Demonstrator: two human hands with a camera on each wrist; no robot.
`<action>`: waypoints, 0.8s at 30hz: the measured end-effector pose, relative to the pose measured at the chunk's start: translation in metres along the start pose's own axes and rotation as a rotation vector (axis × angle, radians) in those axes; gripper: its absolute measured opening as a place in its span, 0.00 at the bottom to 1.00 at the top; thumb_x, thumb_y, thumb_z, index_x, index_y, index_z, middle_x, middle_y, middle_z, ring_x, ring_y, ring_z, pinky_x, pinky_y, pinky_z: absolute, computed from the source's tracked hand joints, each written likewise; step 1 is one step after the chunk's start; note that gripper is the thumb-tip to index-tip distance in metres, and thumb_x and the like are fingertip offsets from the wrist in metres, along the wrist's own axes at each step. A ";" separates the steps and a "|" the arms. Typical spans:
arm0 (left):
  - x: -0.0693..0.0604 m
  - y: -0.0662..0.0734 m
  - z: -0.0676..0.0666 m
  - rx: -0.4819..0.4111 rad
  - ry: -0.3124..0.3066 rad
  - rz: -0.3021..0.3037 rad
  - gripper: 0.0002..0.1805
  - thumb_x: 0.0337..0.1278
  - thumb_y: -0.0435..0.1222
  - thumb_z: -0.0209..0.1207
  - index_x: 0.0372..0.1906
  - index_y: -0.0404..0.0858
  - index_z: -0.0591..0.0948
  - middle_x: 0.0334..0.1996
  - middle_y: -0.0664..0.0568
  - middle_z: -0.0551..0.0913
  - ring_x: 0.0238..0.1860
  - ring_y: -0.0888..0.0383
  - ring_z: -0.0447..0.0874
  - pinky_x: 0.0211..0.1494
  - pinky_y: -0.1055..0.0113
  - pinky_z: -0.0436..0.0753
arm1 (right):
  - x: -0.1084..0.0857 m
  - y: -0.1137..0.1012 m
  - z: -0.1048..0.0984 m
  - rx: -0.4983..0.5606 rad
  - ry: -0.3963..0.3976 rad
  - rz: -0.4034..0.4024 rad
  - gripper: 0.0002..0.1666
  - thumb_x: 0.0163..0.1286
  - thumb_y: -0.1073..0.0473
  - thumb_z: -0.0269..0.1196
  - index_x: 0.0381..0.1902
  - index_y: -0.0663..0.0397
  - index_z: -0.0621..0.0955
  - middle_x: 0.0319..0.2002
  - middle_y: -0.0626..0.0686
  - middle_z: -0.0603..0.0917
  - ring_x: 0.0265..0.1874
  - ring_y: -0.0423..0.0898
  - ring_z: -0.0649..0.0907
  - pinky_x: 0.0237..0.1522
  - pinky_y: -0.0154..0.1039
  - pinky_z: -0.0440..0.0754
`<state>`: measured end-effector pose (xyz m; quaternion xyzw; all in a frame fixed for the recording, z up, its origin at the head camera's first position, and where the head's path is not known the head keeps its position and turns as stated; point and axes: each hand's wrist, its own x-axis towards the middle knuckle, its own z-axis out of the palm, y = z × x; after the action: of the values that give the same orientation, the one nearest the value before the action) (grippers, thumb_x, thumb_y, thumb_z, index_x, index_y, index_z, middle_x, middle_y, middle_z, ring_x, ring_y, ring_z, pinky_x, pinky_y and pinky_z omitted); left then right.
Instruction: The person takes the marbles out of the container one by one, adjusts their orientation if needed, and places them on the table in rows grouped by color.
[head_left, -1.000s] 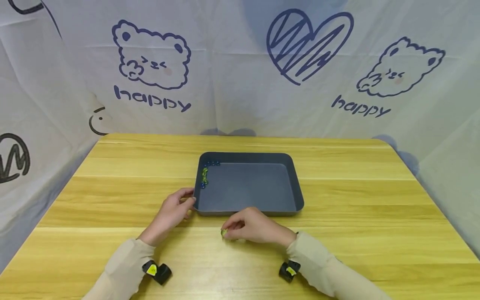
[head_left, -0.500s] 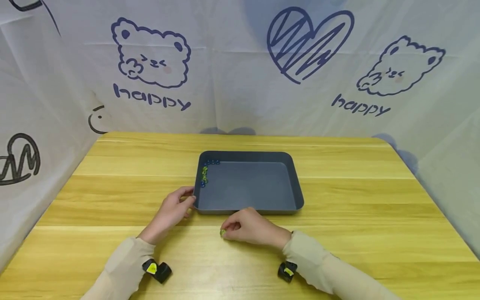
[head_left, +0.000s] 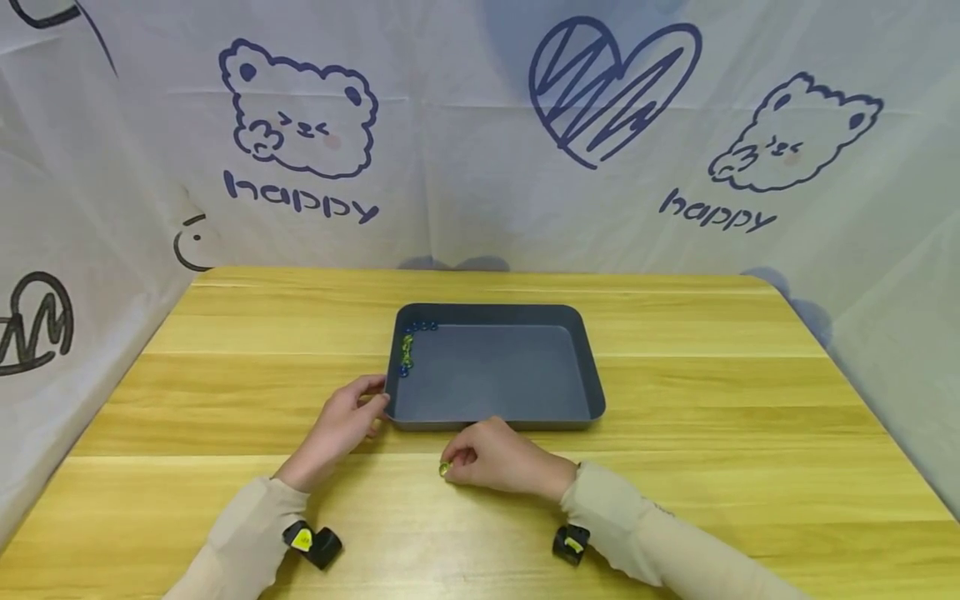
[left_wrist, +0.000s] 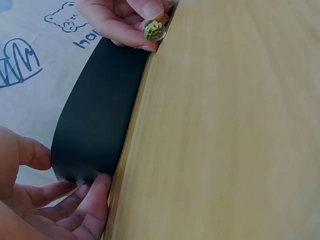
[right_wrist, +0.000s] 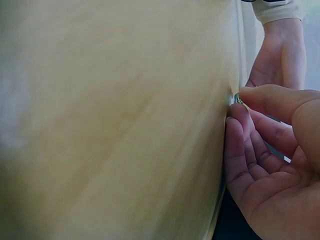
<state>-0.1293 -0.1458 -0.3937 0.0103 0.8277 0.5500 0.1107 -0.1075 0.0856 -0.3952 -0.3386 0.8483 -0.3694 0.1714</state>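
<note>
A dark grey baking tray [head_left: 495,375] lies on the wooden table. My left hand [head_left: 343,425] holds its near left corner, the thumb by the rim and the fingers against the outer wall. In front of the tray, my right hand [head_left: 498,457] pinches a clear glass marble [left_wrist: 153,30] with a yellow-green swirl between thumb and fingers, close to the table top. Inside the tray, several blue marbles [head_left: 423,327] line the far wall at the left corner. Yellow-green marbles [head_left: 407,348] run along the left wall, with a blue marble [head_left: 403,372] at their near end.
The wooden table [head_left: 720,417] stretches out on both sides of the tray. A white cloth [head_left: 465,150] with blue drawings hangs behind it. Black wrist cameras sit on both cuffs.
The right hand has shifted very slightly left and toward me, with the marble still pinched and its visible side changed a little. The left hand and the tray keep their places.
</note>
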 end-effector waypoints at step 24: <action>0.001 -0.001 0.000 0.011 0.002 -0.011 0.24 0.71 0.33 0.47 0.67 0.25 0.66 0.58 0.33 0.72 0.44 0.50 0.79 0.37 0.64 0.79 | 0.001 0.000 -0.001 0.021 -0.034 0.035 0.06 0.62 0.67 0.65 0.37 0.56 0.86 0.24 0.38 0.80 0.22 0.31 0.74 0.31 0.28 0.76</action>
<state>-0.1301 -0.1461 -0.3943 0.0059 0.8307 0.5451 0.1128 -0.1089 0.0851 -0.3944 -0.3281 0.8471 -0.3693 0.1956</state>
